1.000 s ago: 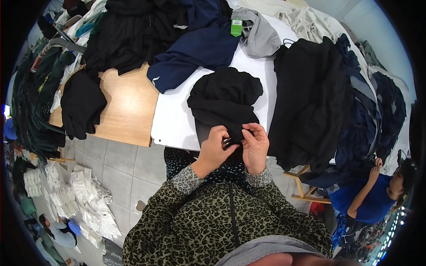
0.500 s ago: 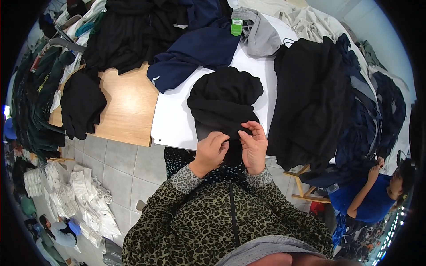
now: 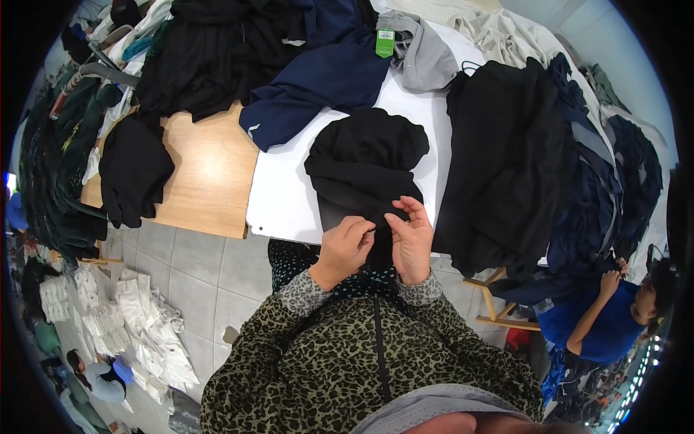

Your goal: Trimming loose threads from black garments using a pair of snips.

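Note:
A black garment [image 3: 361, 155] lies bunched on the white board in front of me, its near part hanging over the front edge. My left hand [image 3: 345, 246] is closed in a pinch at the garment's near end, with a bit of dark cloth at its fingertips. Close beside it, my right hand [image 3: 412, 242] has its palm turned up, the fingers curled loosely and apart from the thumb, over the same cloth. Any thread or small thing between the hands is too fine to make out.
The white board [image 3: 282, 206] meets a wooden tabletop [image 3: 206, 170]. Around me lie a navy garment [image 3: 311, 90], a grey garment with a green tag [image 3: 426, 58], and a tall black garment pile [image 3: 502, 159]. A co-worker in blue [image 3: 589, 325] sits at right. White bundles [image 3: 152, 333] cover floor at left.
My right hand has shifted very slightly left, its thumb a little nearer my left fingertips. The garment and my left hand are almost unmoved.

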Tool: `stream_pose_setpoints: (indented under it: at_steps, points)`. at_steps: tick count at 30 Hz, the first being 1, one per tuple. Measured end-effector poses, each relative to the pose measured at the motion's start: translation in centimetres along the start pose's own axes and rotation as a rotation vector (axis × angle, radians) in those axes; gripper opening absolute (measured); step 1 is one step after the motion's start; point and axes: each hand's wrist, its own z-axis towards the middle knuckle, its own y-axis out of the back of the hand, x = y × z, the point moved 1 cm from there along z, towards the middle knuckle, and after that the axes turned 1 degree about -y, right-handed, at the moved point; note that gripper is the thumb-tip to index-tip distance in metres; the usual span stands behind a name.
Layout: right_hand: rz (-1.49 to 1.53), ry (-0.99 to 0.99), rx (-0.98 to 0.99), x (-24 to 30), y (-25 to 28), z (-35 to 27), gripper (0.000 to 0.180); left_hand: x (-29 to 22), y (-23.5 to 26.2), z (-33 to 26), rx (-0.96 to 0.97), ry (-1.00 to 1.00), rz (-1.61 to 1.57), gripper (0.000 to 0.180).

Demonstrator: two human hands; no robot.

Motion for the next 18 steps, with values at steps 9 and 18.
stream_pose_setpoints:
  at_steps: [9, 18]
  points:
    - [0.063, -0.023, -0.007, 0.0, 0.7, 0.01, 0.035, 0.18, -0.16, -0.28, -0.03, -0.002, -0.012, 0.02]
    - [0.026, 0.017, 0.026, -0.13, 1.06, -0.13, 0.039, -0.02, 0.05, -0.36, -0.02, 0.036, -0.011, 0.018]
